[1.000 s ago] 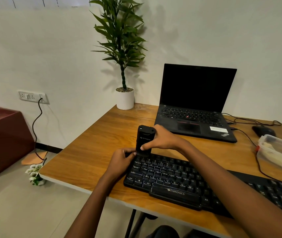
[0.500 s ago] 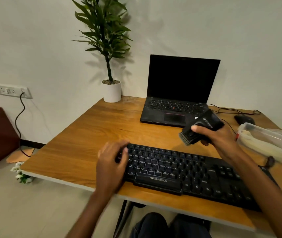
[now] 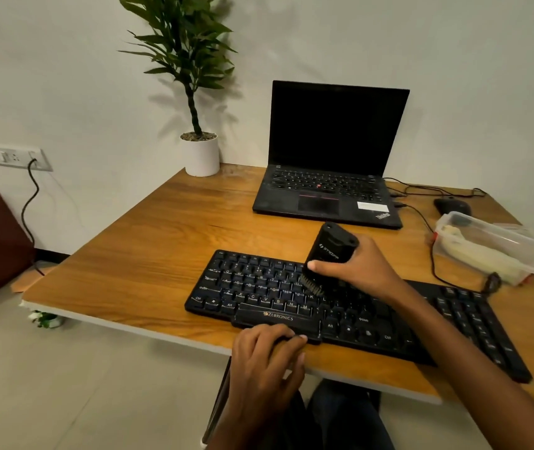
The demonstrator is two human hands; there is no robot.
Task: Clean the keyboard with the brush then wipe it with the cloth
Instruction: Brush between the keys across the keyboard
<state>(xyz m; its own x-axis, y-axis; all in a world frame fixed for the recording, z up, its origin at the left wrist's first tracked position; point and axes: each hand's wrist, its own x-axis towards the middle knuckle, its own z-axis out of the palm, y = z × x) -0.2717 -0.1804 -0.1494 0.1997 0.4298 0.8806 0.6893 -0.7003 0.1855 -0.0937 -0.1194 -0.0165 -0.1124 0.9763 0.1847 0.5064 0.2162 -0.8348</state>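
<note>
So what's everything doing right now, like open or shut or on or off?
Laptop: open, screen dark.
Brush: gripped by right hand, bristles on the keys.
Keyboard: flat on the table, left hand touching its front edge.
Box: lid seems on.
Plug: in the socket.

The keyboard (image 3: 252, 287) lies along the near edge of the table (image 3: 148, 254). Behind it stands the laptop (image 3: 327, 190), with the potted plant (image 3: 200, 154) to its left at the far corner. The mouse (image 3: 452, 206) sits right of the laptop, and the container (image 3: 486, 248) lies just before the mouse. The brush (image 3: 332, 251), gripped by the right hand (image 3: 359, 267), stands on the keyboard's middle. The left hand (image 3: 265, 355) rests at the keyboard's near edge.
</note>
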